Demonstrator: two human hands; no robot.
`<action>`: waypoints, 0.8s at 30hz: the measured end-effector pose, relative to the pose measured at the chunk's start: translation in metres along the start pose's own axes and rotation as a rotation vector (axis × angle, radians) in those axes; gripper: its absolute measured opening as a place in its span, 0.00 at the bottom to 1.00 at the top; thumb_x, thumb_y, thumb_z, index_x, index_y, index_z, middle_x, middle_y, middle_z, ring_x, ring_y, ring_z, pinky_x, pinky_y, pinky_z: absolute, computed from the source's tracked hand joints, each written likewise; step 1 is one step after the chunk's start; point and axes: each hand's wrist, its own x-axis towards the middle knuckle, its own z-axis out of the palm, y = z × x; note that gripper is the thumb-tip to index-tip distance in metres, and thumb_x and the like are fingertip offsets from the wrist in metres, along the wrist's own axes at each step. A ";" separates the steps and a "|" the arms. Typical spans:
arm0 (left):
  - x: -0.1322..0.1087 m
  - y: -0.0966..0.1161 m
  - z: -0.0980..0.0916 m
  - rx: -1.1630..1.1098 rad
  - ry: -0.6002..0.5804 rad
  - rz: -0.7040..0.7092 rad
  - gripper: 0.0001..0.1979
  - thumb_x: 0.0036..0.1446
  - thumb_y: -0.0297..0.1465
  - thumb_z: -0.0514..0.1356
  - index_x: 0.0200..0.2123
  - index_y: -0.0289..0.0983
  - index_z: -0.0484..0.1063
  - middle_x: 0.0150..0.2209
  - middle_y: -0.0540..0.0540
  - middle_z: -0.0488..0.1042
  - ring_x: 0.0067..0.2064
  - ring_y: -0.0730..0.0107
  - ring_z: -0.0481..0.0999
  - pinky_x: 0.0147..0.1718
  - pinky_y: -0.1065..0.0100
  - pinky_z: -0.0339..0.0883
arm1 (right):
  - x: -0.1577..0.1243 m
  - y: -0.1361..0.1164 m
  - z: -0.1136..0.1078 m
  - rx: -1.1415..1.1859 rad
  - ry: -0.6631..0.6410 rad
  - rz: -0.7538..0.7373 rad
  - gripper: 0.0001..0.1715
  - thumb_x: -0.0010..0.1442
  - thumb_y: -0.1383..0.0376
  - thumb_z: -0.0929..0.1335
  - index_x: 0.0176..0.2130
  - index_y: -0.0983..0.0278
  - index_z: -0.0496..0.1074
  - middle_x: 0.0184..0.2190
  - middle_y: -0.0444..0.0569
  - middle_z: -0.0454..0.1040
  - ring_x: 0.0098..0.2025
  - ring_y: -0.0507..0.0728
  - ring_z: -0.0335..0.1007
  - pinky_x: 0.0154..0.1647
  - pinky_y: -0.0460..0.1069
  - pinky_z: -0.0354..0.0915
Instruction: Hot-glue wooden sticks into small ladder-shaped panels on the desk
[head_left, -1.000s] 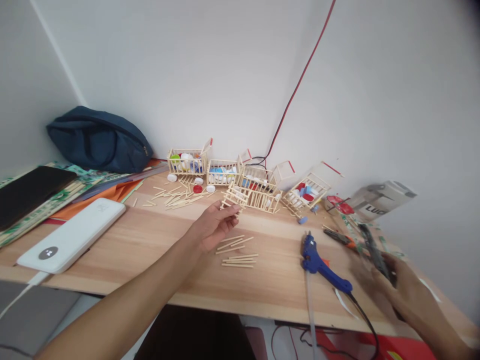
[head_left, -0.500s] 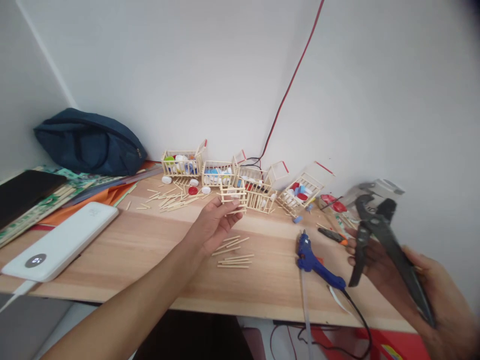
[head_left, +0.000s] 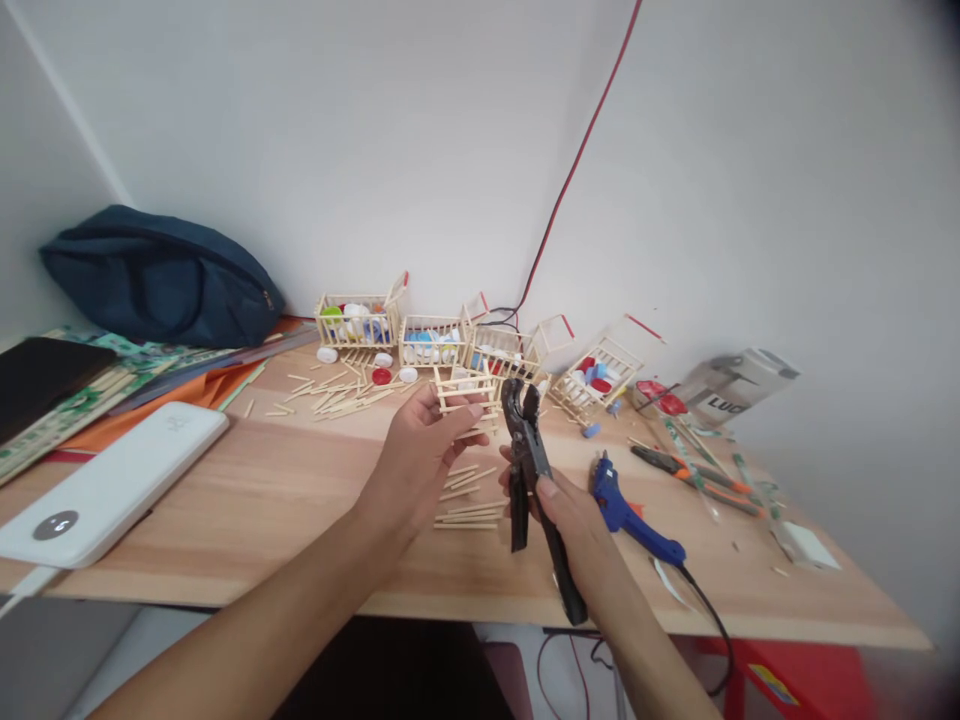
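Observation:
My left hand (head_left: 418, 455) pinches a small ladder-like frame of wooden sticks (head_left: 465, 392), holding it upright above the wooden table (head_left: 285, 500). Just to its right, my right hand (head_left: 571, 520) grips the handles of black pliers (head_left: 531, 470), whose jaws point up beside the frame's right end. Loose cut sticks (head_left: 469, 498) lie on the table under both hands.
Several stick baskets (head_left: 358, 320) with coloured bottle caps stand along the wall. A blue glue gun (head_left: 628, 510) lies right of my hands, orange-handled cutters (head_left: 679, 468) and a grey box (head_left: 739, 385) further right. A white power bank (head_left: 105, 485), papers and a dark blue bag (head_left: 157, 275) sit left.
My right hand has lifted the pliers from the table's right side and carried them left, up to the stick frame. My left hand has kept hold of the frame, almost still.

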 end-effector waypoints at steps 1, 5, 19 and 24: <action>-0.001 0.000 0.000 0.014 0.005 0.007 0.11 0.42 0.26 0.69 0.29 0.34 0.69 0.32 0.51 0.73 0.31 0.78 0.70 0.30 0.74 0.69 | -0.001 -0.005 0.002 0.019 -0.022 0.014 0.32 0.61 0.48 0.61 0.53 0.65 0.72 0.44 0.55 0.75 0.51 0.63 0.68 0.53 0.57 0.64; -0.002 -0.001 -0.001 0.057 -0.005 0.034 0.11 0.42 0.27 0.69 0.29 0.35 0.70 0.31 0.51 0.73 0.31 0.77 0.71 0.31 0.73 0.70 | -0.004 -0.022 0.008 0.022 -0.078 0.030 0.29 0.63 0.50 0.60 0.53 0.66 0.71 0.44 0.52 0.75 0.49 0.60 0.68 0.53 0.54 0.62; -0.005 -0.002 -0.008 0.116 0.032 0.062 0.10 0.44 0.27 0.67 0.30 0.35 0.69 0.30 0.51 0.74 0.28 0.77 0.72 0.32 0.71 0.70 | -0.001 -0.027 0.019 -0.072 -0.100 -0.076 0.25 0.65 0.54 0.59 0.53 0.63 0.71 0.47 0.51 0.74 0.50 0.59 0.67 0.54 0.52 0.62; -0.005 -0.002 -0.012 0.181 0.024 0.112 0.10 0.46 0.28 0.67 0.34 0.36 0.71 0.33 0.50 0.75 0.32 0.73 0.73 0.34 0.70 0.70 | 0.000 -0.023 0.018 -0.123 -0.099 -0.071 0.27 0.64 0.52 0.60 0.54 0.64 0.71 0.43 0.50 0.76 0.48 0.59 0.69 0.51 0.51 0.63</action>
